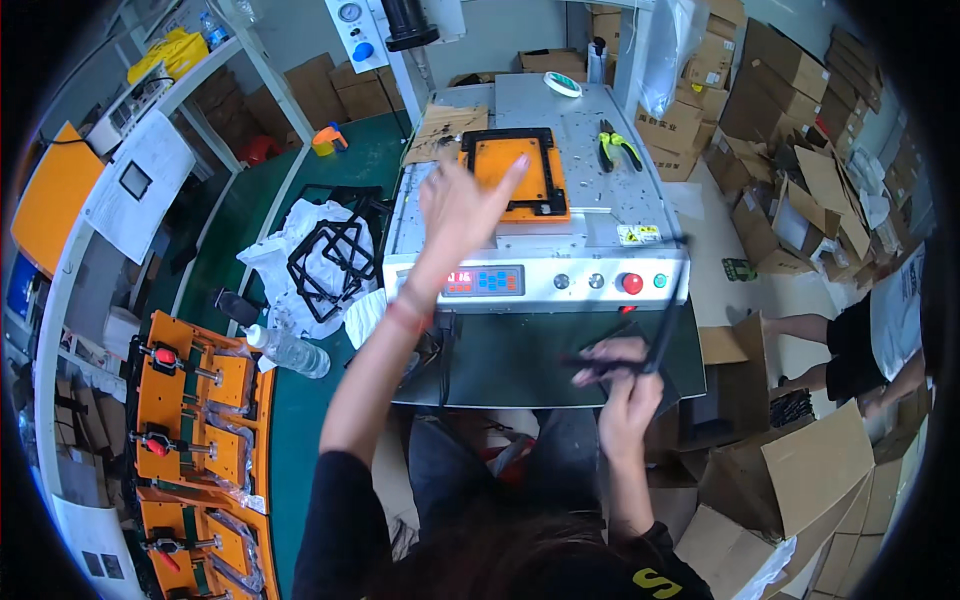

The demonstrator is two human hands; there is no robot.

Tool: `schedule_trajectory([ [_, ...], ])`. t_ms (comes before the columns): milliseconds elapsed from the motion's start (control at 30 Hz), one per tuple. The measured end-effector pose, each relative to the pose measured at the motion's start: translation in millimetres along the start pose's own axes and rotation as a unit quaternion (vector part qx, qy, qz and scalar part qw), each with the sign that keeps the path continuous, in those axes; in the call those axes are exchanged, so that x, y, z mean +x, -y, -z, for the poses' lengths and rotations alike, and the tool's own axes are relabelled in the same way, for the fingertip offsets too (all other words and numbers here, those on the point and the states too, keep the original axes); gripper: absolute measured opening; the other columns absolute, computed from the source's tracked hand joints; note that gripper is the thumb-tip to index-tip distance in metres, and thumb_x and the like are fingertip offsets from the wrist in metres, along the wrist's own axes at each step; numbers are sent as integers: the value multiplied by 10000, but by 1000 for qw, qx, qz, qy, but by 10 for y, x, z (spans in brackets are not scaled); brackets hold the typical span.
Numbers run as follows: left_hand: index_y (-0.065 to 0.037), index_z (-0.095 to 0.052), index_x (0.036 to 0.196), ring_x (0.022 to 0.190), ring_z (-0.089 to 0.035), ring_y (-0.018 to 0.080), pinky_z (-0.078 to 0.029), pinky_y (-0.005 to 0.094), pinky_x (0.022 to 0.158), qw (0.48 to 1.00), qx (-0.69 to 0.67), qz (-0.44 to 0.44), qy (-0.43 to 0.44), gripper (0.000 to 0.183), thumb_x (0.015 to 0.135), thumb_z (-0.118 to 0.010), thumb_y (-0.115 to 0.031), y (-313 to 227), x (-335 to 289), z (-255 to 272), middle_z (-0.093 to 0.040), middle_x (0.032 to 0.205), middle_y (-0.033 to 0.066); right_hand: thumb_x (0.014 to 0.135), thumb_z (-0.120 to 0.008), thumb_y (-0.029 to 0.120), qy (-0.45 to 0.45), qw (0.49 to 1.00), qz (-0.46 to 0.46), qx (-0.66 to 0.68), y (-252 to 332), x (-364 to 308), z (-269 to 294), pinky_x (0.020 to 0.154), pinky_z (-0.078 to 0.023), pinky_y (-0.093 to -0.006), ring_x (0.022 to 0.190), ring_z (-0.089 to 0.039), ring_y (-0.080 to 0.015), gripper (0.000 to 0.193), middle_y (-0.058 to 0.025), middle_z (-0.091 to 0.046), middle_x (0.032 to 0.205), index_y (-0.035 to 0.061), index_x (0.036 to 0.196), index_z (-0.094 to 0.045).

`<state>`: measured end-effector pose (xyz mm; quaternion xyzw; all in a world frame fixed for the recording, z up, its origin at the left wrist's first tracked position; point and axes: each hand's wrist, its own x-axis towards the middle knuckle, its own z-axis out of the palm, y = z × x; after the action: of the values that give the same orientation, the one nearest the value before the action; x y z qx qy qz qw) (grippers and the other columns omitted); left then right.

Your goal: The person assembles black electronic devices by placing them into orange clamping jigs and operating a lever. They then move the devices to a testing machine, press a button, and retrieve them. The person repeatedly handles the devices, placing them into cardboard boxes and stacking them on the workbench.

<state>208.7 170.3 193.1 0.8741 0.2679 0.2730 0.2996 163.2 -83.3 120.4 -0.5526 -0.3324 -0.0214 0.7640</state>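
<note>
My left hand (462, 208) is raised over the press bed, somewhat smeared by motion. Its thumb is spread away from the fingers and it holds nothing that I can see. Just beyond it lies an orange fixture plate (508, 180) with a black rectangular frame (548, 160) around its top. My right hand (628, 405) is closed on a thin black frame (662, 335), which is tilted up in front of the machine and blurred. More black frames (335, 262) lie on white plastic at the left.
The machine's front panel (540, 283) has buttons and a red knob. Green-handled pliers (618, 148) and a tape roll (562, 84) rest on its bed. A water bottle (290, 350) and orange clamp fixtures (205, 450) are left. Open cartons (790, 480) and another person (870, 340) are right.
</note>
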Motion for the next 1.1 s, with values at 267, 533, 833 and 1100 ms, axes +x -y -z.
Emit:
schedule_trajectory([
  [267,168,-68,1395,1230,-364,517,-255,526,1047,965,230,111,60,1419,537,-661,-794,-172,941,-698,-362,1322,395,836,-603,57,-23,842,96,-531,25,908,528,701,-498,-413,861,-611,-351,268,-149,-581,1014,55,1103,-584],
  [533,-4,-38,1430,1220,-403,351,-332,431,1027,909,-379,-64,-159,1064,745,-728,-438,-15,-319,880,-340,1311,338,835,-630,210,125,753,190,-617,-554,1813,-492,594,-523,-402,765,-641,-287,167,-99,-607,844,71,924,-609],
  [833,-114,-96,1475,1265,-401,316,-254,449,1058,913,-358,31,-192,1147,633,-733,-562,1103,-2214,1517,-404,1350,229,807,-665,191,246,810,133,-516,-690,1692,-966,674,-531,-440,765,-648,-352,199,-159,-612,883,23,914,-654],
  [1100,-81,-93,1431,1236,-357,285,-230,402,1058,904,-394,86,-142,1121,639,-762,-508,1194,-2341,1465,-360,1301,213,832,-642,155,221,799,94,-552,-786,1755,-929,731,-511,-422,802,-624,-334,221,-148,-600,889,45,1012,-706],
])
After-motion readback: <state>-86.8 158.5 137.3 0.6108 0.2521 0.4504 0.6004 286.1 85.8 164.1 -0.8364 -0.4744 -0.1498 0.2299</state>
